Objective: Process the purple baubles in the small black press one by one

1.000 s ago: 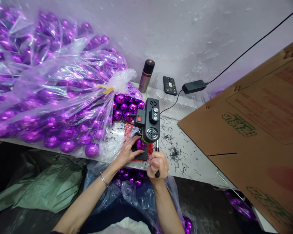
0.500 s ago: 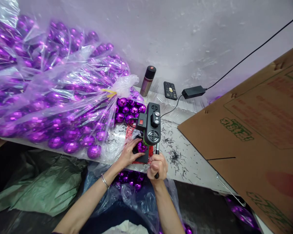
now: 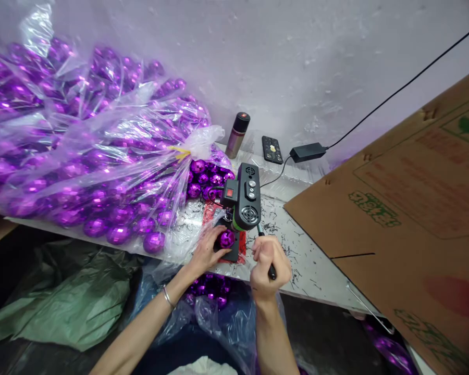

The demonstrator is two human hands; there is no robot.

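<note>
A black bench press (image 3: 249, 195) with a red switch stands on the worktable. Beneath its head sits a shiny purple faceted ball (image 3: 226, 239), on a black base plate (image 3: 232, 254). My left hand (image 3: 208, 249) closes around the ball's left and near side, thumb and fingers against it. On the right of the press, my right hand (image 3: 271, 265) is wrapped around the black-tipped lever handle (image 3: 272, 272). The underside of the press head hides the top of the ball. More purple balls (image 3: 207, 291) lie in clear plastic at my lap.
A tied clear bag of purple balls (image 3: 101, 156) fills the left. Loose balls (image 3: 203, 179) lie behind the press. Further back are a bottle (image 3: 237, 135), a phone (image 3: 272, 150) and a power adapter (image 3: 308, 152). A cardboard box (image 3: 406, 219) blocks the right; black clippings litter the table.
My right hand has swung the lever handle right and toward me. More of the ball now shows below the press head; my left hand stays around it.
</note>
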